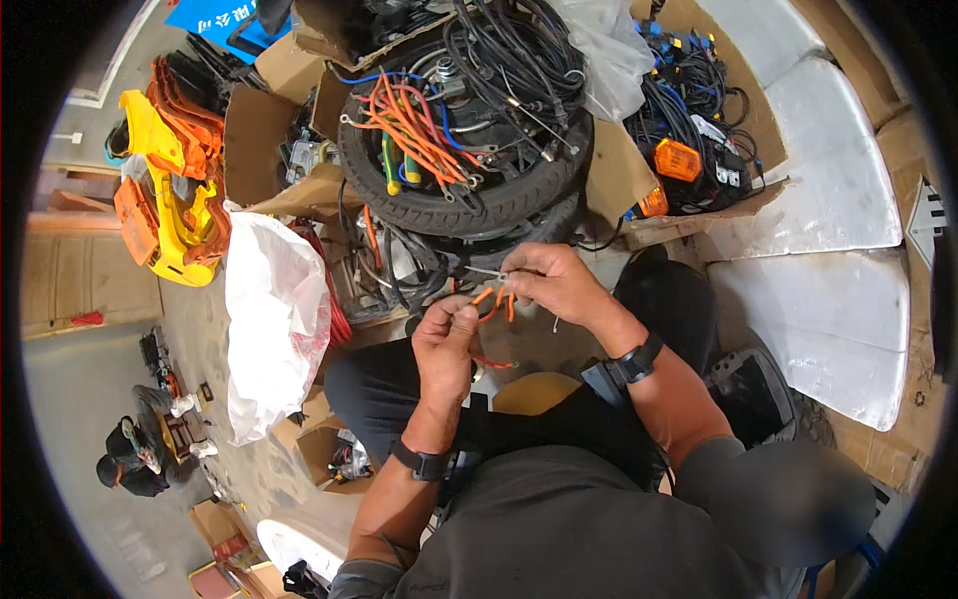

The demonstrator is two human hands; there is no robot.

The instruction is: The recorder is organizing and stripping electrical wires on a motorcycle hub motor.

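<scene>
My left hand is closed, thumb and fingers pinching a short orange cable whose lower end hangs below with a small metal terminal. Close beside it, my right hand pinches a thin white cable tie by the loops of the orange cable. Whether the tie goes fully around the cable cannot be made out. Just beyond my hands, a black tire lies flat. On it rest a bundle of orange cables with ring terminals, a yellow-green screwdriver handle and coiled black cables.
At the right, a cardboard box holds black wiring and orange reflectors. White foam blocks stand beyond it. A white plastic bag and orange and yellow plastic panels are at the left. Another person is farther left.
</scene>
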